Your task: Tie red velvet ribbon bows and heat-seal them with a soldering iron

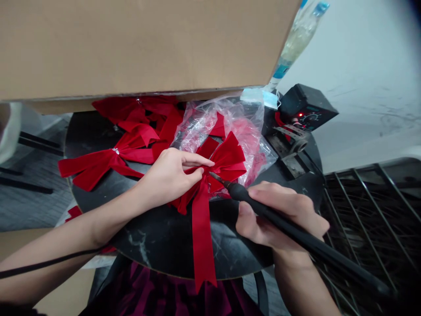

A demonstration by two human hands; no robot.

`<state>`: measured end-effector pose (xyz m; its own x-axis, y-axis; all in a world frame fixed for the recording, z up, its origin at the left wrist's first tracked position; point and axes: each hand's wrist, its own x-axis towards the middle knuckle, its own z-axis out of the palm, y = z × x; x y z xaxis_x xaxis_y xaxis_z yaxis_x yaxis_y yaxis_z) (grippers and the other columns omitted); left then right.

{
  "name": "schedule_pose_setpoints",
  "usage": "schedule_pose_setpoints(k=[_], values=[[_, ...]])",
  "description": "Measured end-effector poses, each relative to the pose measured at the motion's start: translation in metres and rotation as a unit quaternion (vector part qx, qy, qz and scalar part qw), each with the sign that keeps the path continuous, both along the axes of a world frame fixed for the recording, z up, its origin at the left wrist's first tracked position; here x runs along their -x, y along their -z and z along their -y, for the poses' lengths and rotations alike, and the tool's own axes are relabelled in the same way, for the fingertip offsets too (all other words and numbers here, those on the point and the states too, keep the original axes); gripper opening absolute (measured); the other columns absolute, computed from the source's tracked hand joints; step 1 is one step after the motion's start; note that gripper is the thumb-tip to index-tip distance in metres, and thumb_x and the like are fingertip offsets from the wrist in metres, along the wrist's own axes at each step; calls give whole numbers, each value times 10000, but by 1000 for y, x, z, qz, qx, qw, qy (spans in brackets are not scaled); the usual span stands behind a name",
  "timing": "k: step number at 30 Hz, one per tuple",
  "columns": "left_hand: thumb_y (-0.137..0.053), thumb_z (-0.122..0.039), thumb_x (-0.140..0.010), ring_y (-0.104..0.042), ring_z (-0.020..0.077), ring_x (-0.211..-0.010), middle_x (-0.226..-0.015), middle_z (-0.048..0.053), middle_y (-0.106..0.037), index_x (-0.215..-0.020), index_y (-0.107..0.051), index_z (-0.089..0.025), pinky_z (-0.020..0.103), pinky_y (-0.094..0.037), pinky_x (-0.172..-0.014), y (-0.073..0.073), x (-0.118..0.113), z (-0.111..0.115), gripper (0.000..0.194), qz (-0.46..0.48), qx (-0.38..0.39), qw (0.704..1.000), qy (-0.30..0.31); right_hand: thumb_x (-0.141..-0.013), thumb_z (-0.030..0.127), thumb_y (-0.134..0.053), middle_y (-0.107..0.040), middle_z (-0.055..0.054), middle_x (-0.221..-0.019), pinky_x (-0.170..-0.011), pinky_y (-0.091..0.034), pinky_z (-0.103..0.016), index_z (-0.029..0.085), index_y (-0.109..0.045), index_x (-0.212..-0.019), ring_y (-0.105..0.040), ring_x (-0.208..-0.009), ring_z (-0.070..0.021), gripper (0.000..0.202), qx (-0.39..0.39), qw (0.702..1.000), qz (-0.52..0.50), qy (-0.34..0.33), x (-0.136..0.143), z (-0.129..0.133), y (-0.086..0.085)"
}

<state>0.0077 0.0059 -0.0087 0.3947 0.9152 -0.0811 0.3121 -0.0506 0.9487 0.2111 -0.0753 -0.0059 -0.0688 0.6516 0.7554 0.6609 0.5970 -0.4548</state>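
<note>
A red velvet bow (203, 232) lies at the middle of the round black table (171, 245), one tail hanging over the front edge. My left hand (174, 175) pinches the bow's centre between thumb and fingers. In my right hand (283, 215) is a black soldering iron (279, 224), gripped like a pen; its metal tip touches or nearly touches the bow's centre beside my left fingertips. The exact contact cannot be made out. Just behind the bow lies a clear plastic bag (243, 136) with red material inside.
More red bows (98, 164) lie at the table's left and back. A big cardboard box (141, 48) rises behind. At the right back are a black control box (307, 107) with a red light and a metal iron stand (291, 149). Metal racks (371, 210) stand at the right.
</note>
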Motion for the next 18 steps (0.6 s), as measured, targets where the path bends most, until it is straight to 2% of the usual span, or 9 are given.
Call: schedule_pose_setpoints(k=[8, 11, 18], values=[[-654, -163, -865, -790, 232, -1020, -1065, 29, -829, -1093, -828, -156, 291, -629, -971, -6, -1, 2, 287, -6, -13, 1000, 7, -760, 163, -766, -704, 20, -708, -610, -626, -300, 197, -651, -935, -727, -608, -167, 212, -11, 1000, -5, -6, 0, -2, 3], [-656, -166, -865, -791, 236, -1014, -1059, 28, -830, -1088, -830, -163, 306, -629, -980, -7, -3, 2, 283, -7, -12, 1000, 3, -768, 158, -773, -716, 20, -721, -608, -630, -283, 204, -659, -951, -724, -601, -158, 220, -11, 1000, 22, -19, -3, -3, 3], [-681, -137, -837, -781, 249, -1055, -1072, 53, -826, -1089, -825, -143, 329, -619, -1011, -3, -2, 1, 290, 32, 34, 999, -4, -764, 132, -786, -715, 44, -756, -654, -641, -262, 240, -645, -1033, -730, -661, -147, 322, -23, 998, 56, -35, -9, -3, 5]])
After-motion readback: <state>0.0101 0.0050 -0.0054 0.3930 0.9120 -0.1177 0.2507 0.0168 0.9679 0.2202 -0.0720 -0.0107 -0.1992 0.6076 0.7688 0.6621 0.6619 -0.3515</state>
